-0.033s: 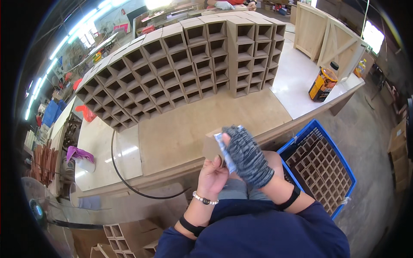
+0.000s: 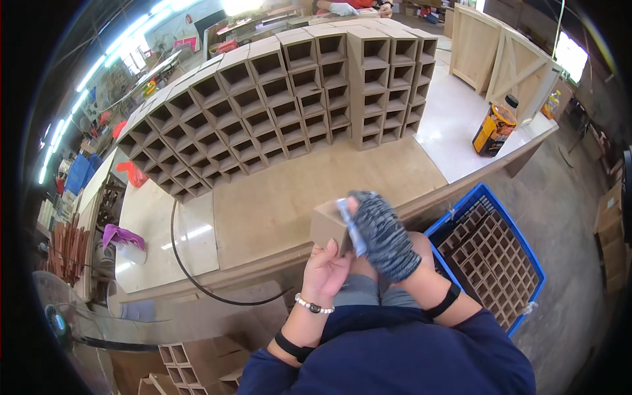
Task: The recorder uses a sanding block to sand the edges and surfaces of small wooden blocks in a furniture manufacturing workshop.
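Observation:
My bare left hand [image 2: 326, 266] grips a small brown board box [image 2: 327, 225] by its lower end, thumb against its side. The box is tilted above my lap, just off the table's front edge. On my right hand [image 2: 384, 237] is a grey knitted fingerless glove. Its fingers are closed round a thin blue-and-white folded sheet [image 2: 351, 227], which lies along the box's right side; the hand is slightly blurred. Similar open-ended boxes stand stacked in rows [image 2: 263, 99] at the back of the table [image 2: 316, 181].
A blue plastic crate [image 2: 454, 270] of similar boxes stands at my right. On the table are a dark-capped bottle [image 2: 495, 126], a white container with a purple cloth [image 2: 123, 236] and a black hose [image 2: 181, 263]. More boxes [image 2: 184, 365] lie lower left. Across the table a person's gloved hand [image 2: 343, 8] shows.
My right hand has shifted slightly right with the folded sheet. The box has turned, so more of its top and right side shows. My left hand keeps its hold.

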{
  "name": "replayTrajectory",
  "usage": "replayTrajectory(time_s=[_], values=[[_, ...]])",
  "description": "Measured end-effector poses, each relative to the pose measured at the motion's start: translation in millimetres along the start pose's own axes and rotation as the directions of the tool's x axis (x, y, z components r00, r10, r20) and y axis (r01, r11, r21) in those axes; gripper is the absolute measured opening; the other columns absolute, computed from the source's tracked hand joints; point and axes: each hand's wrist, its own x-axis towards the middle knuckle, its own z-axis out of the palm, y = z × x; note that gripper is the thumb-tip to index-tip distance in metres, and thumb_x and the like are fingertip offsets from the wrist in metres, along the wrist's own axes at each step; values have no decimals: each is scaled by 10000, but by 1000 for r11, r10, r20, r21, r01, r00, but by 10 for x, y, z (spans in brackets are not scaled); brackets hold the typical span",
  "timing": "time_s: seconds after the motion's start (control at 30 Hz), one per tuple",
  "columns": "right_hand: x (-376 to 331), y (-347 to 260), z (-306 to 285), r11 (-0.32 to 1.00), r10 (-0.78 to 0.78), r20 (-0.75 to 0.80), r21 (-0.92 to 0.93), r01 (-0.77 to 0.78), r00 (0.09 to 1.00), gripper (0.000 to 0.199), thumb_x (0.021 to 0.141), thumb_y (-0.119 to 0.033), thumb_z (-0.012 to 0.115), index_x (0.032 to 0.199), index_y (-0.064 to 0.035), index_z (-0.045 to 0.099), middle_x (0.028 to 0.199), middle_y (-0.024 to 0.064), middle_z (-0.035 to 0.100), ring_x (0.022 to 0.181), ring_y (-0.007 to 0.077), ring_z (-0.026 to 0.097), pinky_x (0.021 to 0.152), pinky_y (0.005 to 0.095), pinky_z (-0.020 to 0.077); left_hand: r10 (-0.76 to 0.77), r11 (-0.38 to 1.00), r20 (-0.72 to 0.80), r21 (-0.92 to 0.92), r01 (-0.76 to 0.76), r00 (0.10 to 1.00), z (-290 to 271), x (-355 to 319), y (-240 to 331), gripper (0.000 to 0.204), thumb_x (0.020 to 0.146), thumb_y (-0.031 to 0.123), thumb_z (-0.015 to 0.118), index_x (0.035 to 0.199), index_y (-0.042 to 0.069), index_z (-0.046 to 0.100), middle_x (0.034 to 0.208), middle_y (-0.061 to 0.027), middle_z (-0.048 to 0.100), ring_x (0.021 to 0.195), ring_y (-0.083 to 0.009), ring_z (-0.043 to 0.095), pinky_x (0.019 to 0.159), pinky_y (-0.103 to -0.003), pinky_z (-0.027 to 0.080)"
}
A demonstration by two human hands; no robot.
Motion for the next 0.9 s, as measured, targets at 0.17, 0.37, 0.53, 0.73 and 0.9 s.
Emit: replayTrajectory(time_s=[0.17, 0.37, 0.53, 0.73, 0.9], values=[[-174, 232, 5, 962, 261, -32, -72, -263, 965, 547, 741, 20, 488, 1278, 2, 382, 1202, 225, 469, 1136, 344, 449, 993, 406, 329, 113, 986, -43, 128, -106, 993, 71, 11, 21, 335, 815, 35, 566, 1144, 87, 528, 1164, -57, 560, 1097, -194, 511, 988, -354, 345], [43, -241, -195, 984, -175, -109, 9, 178, 978, 503, 774, -9, 478, 1264, 23, 370, 1196, 238, 460, 1122, 391, 441, 978, 446, 336, 60, 984, -21, 168, -55, 998, -41, -18, 33, 337, 823, 33, 560, 1155, 75, 518, 1160, -66, 560, 1094, -197, 516, 960, -338, 384], [-256, 398, 86, 975, 220, 62, -48, -218, 973, 527, 740, -6, 488, 1256, 21, 385, 1207, 228, 463, 1132, 372, 435, 994, 422, 314, 108, 960, -115, 270, -73, 988, 173, -45, 154, 259, 878, 131, 528, 1108, 12, 531, 1100, -80, 585, 1024, -182, 551, 904, -324, 414], [-3, -144, -436, 990, -136, -8, 35, 136, 991, 561, 770, -61, 524, 1303, -132, 367, 1218, 169, 478, 1116, 329, 467, 989, 465, 315, 177, 862, -248, 506, -29, 952, 248, -34, 279, 296, 921, 242, 462, 1067, -2, 545, 1045, -85, 600, 949, -165, 576, 844, -312, 444], [-9, -157, -412, 925, -373, 158, -14, 380, 914, 434, 762, -216, 547, 1190, -182, 478, 1185, 80, 501, 1151, 292, 441, 1015, 513, 259, -57, 875, -122, 472, 109, 991, 85, -89, 340, 305, 926, 268, 447, 1004, 1, 572, 927, -57, 625, 839, -137, 591, 769, -282, 461]])
